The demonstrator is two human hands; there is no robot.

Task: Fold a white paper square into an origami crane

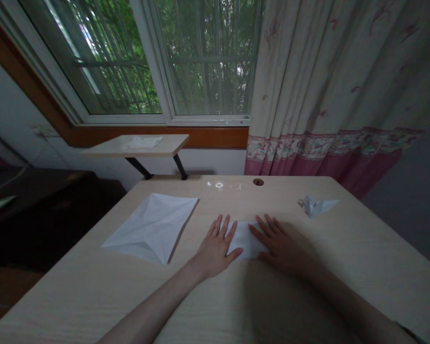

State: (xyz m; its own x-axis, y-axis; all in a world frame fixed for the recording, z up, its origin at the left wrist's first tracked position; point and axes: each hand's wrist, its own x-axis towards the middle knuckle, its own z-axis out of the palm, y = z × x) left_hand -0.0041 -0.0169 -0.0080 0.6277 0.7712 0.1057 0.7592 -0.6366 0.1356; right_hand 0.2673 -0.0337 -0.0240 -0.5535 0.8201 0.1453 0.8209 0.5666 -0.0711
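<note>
While left hand [217,242] and right hand [280,244] press open-palmed on the folded paper [245,238], creasing seems underway, needing even pressure.

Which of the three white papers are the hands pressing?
The small middle sheet, under the left hand and right hand; the large creased sheet and the folded piece lie untouched.

**Dim room, daylight from ahead**

My only light comes through the window [186,57] in front of me, soft and greenish. The table [93,286] looks dull, with one small glint near its far edge. My right hand [281,246] lies in a broad shadow, darker than my left hand [215,246]. The left side is almost black. Straight lines bow at the edges, and the detail is soft and grainy.
</note>
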